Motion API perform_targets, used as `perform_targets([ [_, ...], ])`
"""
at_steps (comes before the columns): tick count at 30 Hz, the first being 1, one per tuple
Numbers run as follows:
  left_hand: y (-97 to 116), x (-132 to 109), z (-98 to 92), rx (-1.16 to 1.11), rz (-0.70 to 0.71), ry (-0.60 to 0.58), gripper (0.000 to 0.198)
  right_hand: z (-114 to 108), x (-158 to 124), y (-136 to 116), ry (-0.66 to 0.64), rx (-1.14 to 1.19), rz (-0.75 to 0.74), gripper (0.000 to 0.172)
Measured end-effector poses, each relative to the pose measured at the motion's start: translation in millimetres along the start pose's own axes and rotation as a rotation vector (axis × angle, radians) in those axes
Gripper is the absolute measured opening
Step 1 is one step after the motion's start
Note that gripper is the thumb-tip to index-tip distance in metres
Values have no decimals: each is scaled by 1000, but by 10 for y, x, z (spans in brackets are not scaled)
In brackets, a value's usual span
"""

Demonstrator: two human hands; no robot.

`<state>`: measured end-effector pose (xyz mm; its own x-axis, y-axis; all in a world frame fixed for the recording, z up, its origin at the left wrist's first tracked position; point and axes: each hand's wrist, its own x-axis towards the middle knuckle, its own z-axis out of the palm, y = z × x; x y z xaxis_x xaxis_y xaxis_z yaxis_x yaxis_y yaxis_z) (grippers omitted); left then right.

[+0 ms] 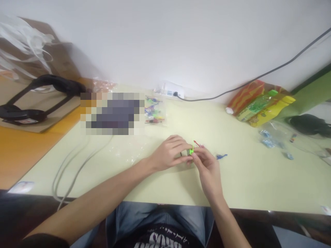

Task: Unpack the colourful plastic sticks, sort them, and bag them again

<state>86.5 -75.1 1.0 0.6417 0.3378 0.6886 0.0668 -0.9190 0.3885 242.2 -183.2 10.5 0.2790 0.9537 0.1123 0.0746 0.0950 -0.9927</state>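
Note:
Between my fingertips is a small bright green plastic piece (191, 151), its exact kind too small to make out. My left hand (172, 153) pinches it from the left with thumb and fingers. From the right, my right hand (207, 165) grips the same piece between thumb and forefinger. Just behind the right fingers lies a small red arrow-shaped piece (197, 143), partly hidden by them. A small blue plastic piece (221, 156) rests on the table to the right of my right hand.
A clear bag of colourful small parts (154, 112) lies behind my hands, beside a blurred-out dark object (113, 113). Grey cables (74, 172) run over the table's left side. Snack bags (271, 106) and small blue-white packets (269, 143) are at right. A black-framed item (49, 110) stands far left.

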Motion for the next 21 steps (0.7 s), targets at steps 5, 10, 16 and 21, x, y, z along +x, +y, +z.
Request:
perform_targets([
  [5,-10,-10,25,69,-80,-1,18,-31,-20,9,-20,-411,-69,15],
  [10,18,15,87,87,-121,3,12,42,-45,7,45,-737,-203,26],
  [16,-26,25,105,143,-155,26,10,-27,140,0,202,-746,-158,22],
  [21,-159,-22,-43,148,-138,104,7,-338,266,-83,399,-666,-18,23],
])
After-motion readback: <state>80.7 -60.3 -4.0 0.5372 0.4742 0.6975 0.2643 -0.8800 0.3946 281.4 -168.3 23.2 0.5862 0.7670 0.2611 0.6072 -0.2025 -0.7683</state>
